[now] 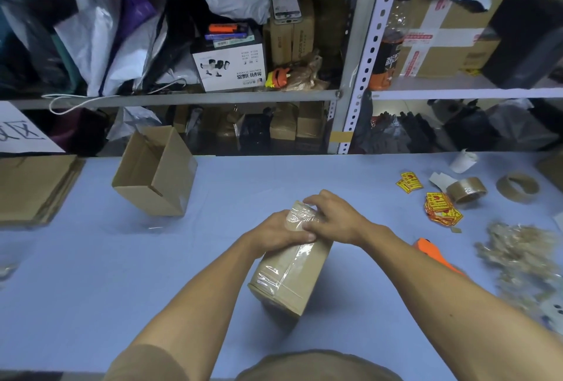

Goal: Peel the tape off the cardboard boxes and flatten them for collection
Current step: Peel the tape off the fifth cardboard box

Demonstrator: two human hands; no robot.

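A small brown cardboard box (291, 277) wrapped in clear tape (300, 216) stands tilted on the blue table (122, 283), in front of me at the middle. My left hand (280, 231) grips its top from the left. My right hand (332, 217) curls over the top from the right, fingertips on the clear tape there. A second cardboard box (157, 172), open and empty, lies on its side at the table's far left. Flattened cardboard (33, 187) is stacked at the left edge.
An orange cutter (435, 254) lies right of my right forearm. Peeled tape scraps (524, 255) are heaped at the right, with yellow stickers (441, 208) and two tape rolls (466, 188) beyond. Cluttered metal shelves (353, 54) rise behind the table.
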